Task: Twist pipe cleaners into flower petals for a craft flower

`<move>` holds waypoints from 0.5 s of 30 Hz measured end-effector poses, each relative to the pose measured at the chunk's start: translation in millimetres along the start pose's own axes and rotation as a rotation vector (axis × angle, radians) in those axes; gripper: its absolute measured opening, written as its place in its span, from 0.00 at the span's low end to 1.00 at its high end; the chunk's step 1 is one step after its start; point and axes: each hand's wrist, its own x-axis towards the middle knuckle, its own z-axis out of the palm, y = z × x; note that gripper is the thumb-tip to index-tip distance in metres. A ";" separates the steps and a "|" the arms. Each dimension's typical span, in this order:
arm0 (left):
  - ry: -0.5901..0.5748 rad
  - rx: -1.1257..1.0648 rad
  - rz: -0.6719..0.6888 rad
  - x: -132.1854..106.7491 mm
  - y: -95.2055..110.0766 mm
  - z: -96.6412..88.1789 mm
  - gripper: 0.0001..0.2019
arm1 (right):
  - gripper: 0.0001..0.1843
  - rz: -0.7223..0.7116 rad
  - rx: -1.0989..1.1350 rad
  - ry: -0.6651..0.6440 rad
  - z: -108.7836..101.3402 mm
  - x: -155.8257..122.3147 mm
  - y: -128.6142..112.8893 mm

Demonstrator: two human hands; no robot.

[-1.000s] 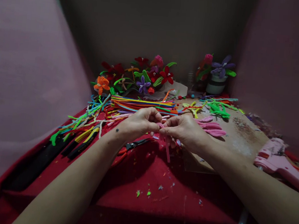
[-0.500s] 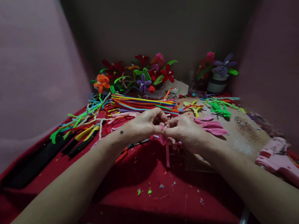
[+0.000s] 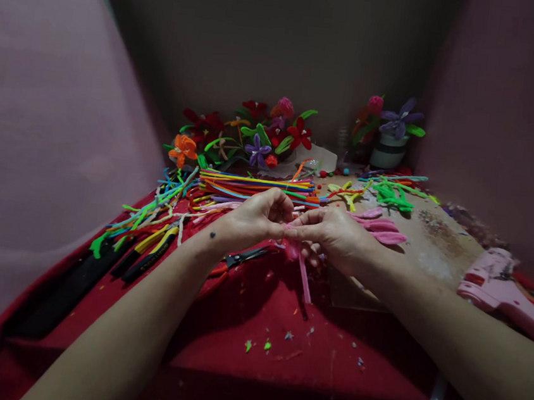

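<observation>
We are holding our left hand point(image 3: 261, 217) and right hand point(image 3: 334, 237) nearly tip to tip, each grip pinching a pink strip point(image 3: 305, 280) — its upper end is hiding behind them

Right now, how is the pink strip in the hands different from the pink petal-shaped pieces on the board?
Pose: the pink strip is held between the left hand and the right hand, one end free; the pink pieces lie on the board.
Shape: the strip's free end is narrow and straight; the pieces are wider, with rounded ends.
Both are pink.
</observation>
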 end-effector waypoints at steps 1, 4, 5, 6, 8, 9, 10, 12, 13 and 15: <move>0.008 -0.005 -0.003 0.5 -0.6 -0.5 0.15 | 0.12 0.004 0.001 0.022 0.5 0.1 -0.9; 0.030 0.026 -0.030 0.8 -0.5 -3.0 0.15 | 0.12 -0.027 -0.013 0.061 1.0 0.3 -2.4; 0.020 0.055 -0.051 0.4 0.5 -4.0 0.13 | 0.11 -0.049 -0.019 0.077 0.9 0.3 -2.7; 0.003 0.091 -0.078 -0.3 1.9 -5.3 0.12 | 0.10 -0.065 -0.024 0.095 0.7 0.3 -3.0; -0.031 0.183 -0.117 -1.8 5.2 -8.6 0.11 | 0.09 -0.077 -0.026 0.158 0.4 0.3 -3.8; -0.041 0.236 -0.119 -2.5 6.6 -10.6 0.11 | 0.08 -0.075 -0.028 0.196 0.3 0.2 -4.5; -0.048 0.286 -0.106 -3.0 7.7 -13.0 0.11 | 0.08 -0.073 -0.037 0.229 0.5 0.0 -5.3; -0.079 0.340 -0.084 -3.9 8.8 -18.1 0.12 | 0.08 -0.085 -0.076 0.284 1.3 -0.7 -7.2; -0.112 0.336 -0.097 -4.4 9.1 -20.5 0.12 | 0.08 -0.098 -0.103 0.309 1.8 -1.0 -8.1; -0.171 0.266 -0.170 -5.7 9.5 -24.2 0.12 | 0.08 -0.121 -0.154 0.346 2.6 -1.7 -9.5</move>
